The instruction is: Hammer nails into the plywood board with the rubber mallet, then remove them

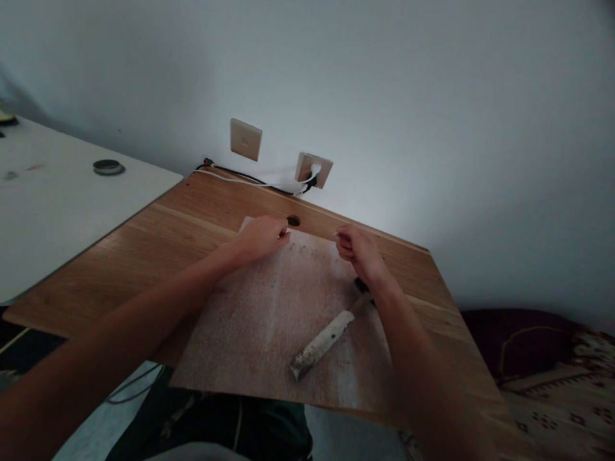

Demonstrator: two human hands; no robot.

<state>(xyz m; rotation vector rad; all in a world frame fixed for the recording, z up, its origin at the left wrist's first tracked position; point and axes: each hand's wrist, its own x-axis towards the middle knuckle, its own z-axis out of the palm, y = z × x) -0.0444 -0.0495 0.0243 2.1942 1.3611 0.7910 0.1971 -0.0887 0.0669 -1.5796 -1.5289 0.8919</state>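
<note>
A thin worn board (pixel 269 333) lies on a wooden desk (pixel 158 243) and overhangs its near edge. My left hand (pixel 262 237) rests at the board's far left edge, fingers curled, by a round hole (pixel 293 221) in the desk. My right hand (pixel 358 250) is at the far edge too, fingers pinched; whether it holds anything small is too blurred to tell. A hammer (pixel 329 336) with a paint-stained wooden handle lies on the board under my right forearm, its head partly hidden.
A white table (pixel 62 198) adjoins the desk on the left, with a round dark lid (pixel 108 167) on it. A wall switch (pixel 245 139) and a socket (pixel 313 169) with cables sit behind the desk. A patterned rug (pixel 562 390) lies at the right.
</note>
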